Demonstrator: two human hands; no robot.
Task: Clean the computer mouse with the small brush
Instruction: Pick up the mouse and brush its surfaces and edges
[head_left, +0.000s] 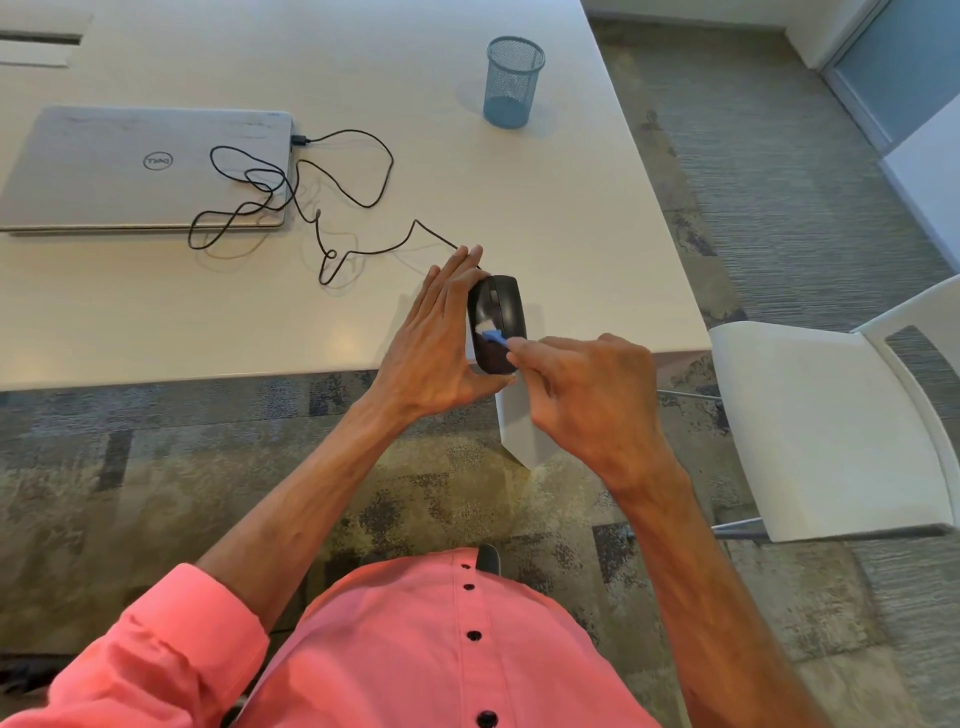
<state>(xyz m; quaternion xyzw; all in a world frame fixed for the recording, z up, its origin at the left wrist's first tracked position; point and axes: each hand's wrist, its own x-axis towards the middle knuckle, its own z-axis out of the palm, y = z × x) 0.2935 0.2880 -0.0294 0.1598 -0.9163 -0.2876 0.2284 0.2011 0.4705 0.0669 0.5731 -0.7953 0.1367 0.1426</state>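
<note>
Mouse first: black, glossy and wired, with a scroll wheel set in its far half and a pale sheen on its top shell. It sits at the near edge of the white desk, close to the right-hand corner, its near end reaching over that edge. Whether it rests on the desk or is lifted off it cannot be told. Its thin black cord runs off in loose loops to a plug in the side of a closed silver laptop.

The left hand lies along the mouse's left side, fingers straight and pointing away from the body, thumb hooked round the near end. That grip is clamped on the mouse. The right hand comes in from the right with knuckles up, fingers curled, its grip pinched tight on the small brush. The brush has a blue handle, and its white bristles touch the mouse's top near the middle.

A blue mesh cup stands well apart at the far side, and a white chair stands just beside the corner.
</note>
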